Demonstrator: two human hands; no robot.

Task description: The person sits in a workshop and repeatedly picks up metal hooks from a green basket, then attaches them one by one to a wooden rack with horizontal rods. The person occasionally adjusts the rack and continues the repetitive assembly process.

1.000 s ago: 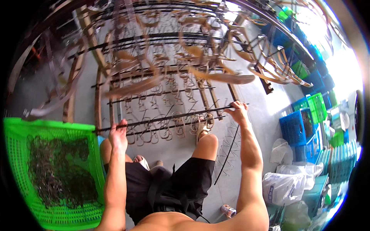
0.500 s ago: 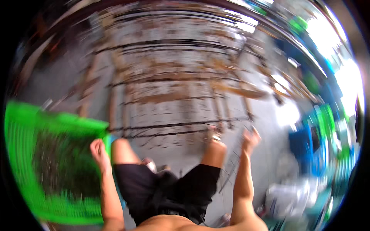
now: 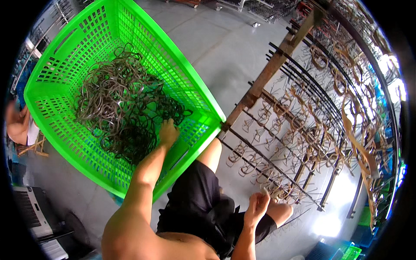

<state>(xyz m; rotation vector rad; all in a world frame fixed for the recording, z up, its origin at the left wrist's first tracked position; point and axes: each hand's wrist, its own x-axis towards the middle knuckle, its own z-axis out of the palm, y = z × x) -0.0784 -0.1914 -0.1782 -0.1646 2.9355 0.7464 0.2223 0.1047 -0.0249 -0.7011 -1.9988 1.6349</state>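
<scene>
A large green slatted plastic basket [image 3: 177, 65] stands at my left, its floor partly covered by a tangled pile of thin dark loops [image 3: 117, 95]. My left hand [image 3: 169, 133] reaches over the near side into the basket. Its fingers curl at the right edge of the pile, their tips against the loops; what they grip is hidden. Above my right knee is my right hand [image 3: 257, 207], closed with thumb and fingers together. I cannot make out what it holds, if anything. Close beyond it is a hanging rack [image 3: 251, 97] with rows of small wire hooks and loops.
Brown curled strips [image 3: 366, 160] hang along the rack's right side. Bare hook ends stick out near my right knee. Blue and green crates [image 3: 333, 251] stand at the lower right. A black-and-white machine [image 3: 32, 208] is at the lower left. Another person [image 3: 18, 123] is at the far left.
My view has swung left, bringing the basket toward the middle and the rack to the right. My left hand has gone from beside the basket's edge into it, down to the pile.
</scene>
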